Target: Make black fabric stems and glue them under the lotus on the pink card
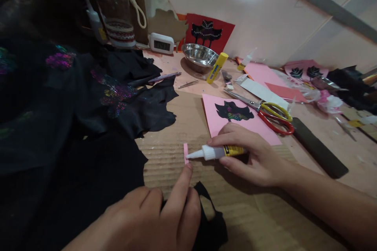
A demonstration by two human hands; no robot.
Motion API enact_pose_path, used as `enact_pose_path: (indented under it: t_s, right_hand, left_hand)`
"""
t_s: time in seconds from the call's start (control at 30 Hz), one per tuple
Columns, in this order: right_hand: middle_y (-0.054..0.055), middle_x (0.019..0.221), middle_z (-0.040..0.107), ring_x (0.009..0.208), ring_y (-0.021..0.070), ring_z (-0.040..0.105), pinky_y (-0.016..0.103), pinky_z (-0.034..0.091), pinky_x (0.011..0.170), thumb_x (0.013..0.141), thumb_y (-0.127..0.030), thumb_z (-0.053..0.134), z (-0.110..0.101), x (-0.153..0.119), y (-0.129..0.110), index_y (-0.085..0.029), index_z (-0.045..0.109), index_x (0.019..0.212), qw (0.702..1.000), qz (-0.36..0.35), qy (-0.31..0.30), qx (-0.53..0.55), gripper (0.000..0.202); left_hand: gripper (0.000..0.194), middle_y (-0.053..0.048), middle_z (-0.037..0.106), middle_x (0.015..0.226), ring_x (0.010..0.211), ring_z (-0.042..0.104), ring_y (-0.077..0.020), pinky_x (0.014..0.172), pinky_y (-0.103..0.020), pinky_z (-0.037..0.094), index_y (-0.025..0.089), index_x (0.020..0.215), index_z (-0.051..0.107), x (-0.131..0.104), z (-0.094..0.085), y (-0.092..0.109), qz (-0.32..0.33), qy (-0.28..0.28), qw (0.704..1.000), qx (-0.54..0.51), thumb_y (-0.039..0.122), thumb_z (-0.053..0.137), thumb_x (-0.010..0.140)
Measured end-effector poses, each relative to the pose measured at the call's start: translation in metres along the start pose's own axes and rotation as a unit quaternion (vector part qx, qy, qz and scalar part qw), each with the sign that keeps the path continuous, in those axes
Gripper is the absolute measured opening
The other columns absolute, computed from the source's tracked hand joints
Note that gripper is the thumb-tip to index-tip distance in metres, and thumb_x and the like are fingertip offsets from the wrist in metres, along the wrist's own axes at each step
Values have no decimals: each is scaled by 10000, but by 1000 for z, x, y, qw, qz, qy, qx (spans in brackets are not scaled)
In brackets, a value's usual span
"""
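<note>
My right hand (250, 153) is wrapped round a glue bottle (216, 152) with a white nozzle and yellow label. The nozzle tip points left and touches or nearly touches a narrow pink paper strip (185, 150) on the corrugated cardboard (165, 149). The index fingertip of my left hand (159, 211) presses on the strip's lower end, its other fingers curled; whether they hold anything is hidden. A cut black fabric scrap (216, 225) lies beside and partly under that hand. Beyond the bottle, a pink card (212, 113) carries a black fabric shape (234, 111) with glitter.
Scissors (265, 111) overlap the pink card's right side, near a dark flat bar (319, 147). Black glittery fabric (88, 98) covers the left. Behind are a metal bowl (200, 55), yellow glue stick (217, 68), tweezers (188, 84), a white clock (161, 43) and a red card (226, 31).
</note>
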State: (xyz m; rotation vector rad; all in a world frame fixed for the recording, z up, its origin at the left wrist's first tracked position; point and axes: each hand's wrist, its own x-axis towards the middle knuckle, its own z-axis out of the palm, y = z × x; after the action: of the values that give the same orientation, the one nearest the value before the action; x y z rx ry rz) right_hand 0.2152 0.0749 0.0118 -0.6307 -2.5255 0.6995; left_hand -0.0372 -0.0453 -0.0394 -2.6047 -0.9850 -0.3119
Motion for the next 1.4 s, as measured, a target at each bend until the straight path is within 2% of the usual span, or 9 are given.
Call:
enact_pose_path:
  t_s: [0.2, 0.4, 0.63, 0.83, 0.93, 1.03, 1.17, 1.3, 1.4]
  right_hand:
    - [78, 998, 692, 872, 219, 647, 367, 533, 760, 948, -182, 637, 3, -2, -1, -274, 643, 1242, 1000, 0, 1, -22, 309]
    - [66, 988, 667, 898, 220, 644, 367, 522, 781, 939, -151, 630, 3, -3, 0, -264, 635, 1220, 995, 40, 72, -50, 303]
    - [68, 981, 648, 866, 204, 619, 351, 527, 757, 936, -165, 655, 3, -2, -2, -256, 647, 1236, 999, -20, 14, -25, 313]
    - [52, 936, 598, 812, 185, 586, 337, 484, 722, 915, -117, 659, 3, -2, -3, -244, 666, 1188, 994, -66, 4, -90, 302]
    - [44, 891, 591, 771, 182, 567, 341, 458, 702, 901, -117, 656, 2, -2, -3, -241, 670, 1159, 989, -87, -10, -116, 287]
    - [56, 891, 600, 777, 180, 588, 322, 478, 691, 900, -115, 648, 1, -2, -3, -208, 677, 1142, 993, -94, -6, -70, 261]
    - [72, 920, 604, 813, 177, 598, 311, 498, 709, 904, -104, 656, 3, -1, -2, -159, 685, 1151, 996, -91, -4, -21, 254]
    - [59, 927, 586, 814, 164, 565, 305, 477, 719, 920, -91, 664, 8, -1, -2, -166, 683, 1164, 996, -59, 30, -53, 256]
    - [58, 949, 576, 834, 168, 569, 300, 482, 716, 928, -105, 654, 7, -3, -1, -181, 662, 1204, 996, -37, 56, -59, 287]
  left_hand:
    - [416, -105, 752, 1292, 399, 531, -180, 385, -354, 362, 252, 1144, 681, 0, 1, 2, -24, 11, 1000, -11, 99, 473, 818]
    - [410, -119, 765, 1262, 374, 525, -166, 386, -342, 365, 231, 1096, 707, 3, -2, -1, -29, 16, 999, -38, 79, 446, 818]
    - [427, -151, 782, 1205, 333, 519, -185, 345, -369, 343, 189, 1103, 713, 11, -10, -4, 16, -7, 1000, -16, 98, 370, 866]
    - [392, -126, 789, 1199, 354, 514, -154, 371, -349, 348, 183, 1134, 708, 13, -11, -6, 12, -16, 1000, -14, 118, 388, 918]
    - [358, -133, 778, 1223, 372, 493, -151, 385, -357, 334, 177, 1169, 696, 10, -12, -6, 7, -7, 1000, -27, 223, 388, 993]
    - [318, -115, 778, 1230, 407, 514, -152, 410, -357, 343, 187, 1173, 689, 8, -14, -5, -22, 3, 998, -51, 289, 428, 1023]
    - [285, -70, 776, 1247, 428, 545, -152, 439, -356, 352, 211, 1166, 672, 7, -16, -4, -47, -5, 997, -54, 277, 428, 1034]
    - [350, -86, 769, 1256, 412, 531, -147, 440, -364, 350, 210, 1148, 675, 6, -17, -4, -46, 9, 998, -51, 372, 377, 1063]
    - [330, -69, 757, 1284, 405, 523, -145, 434, -371, 338, 222, 1142, 675, 8, -16, -3, -60, 12, 997, -43, 353, 383, 1060]
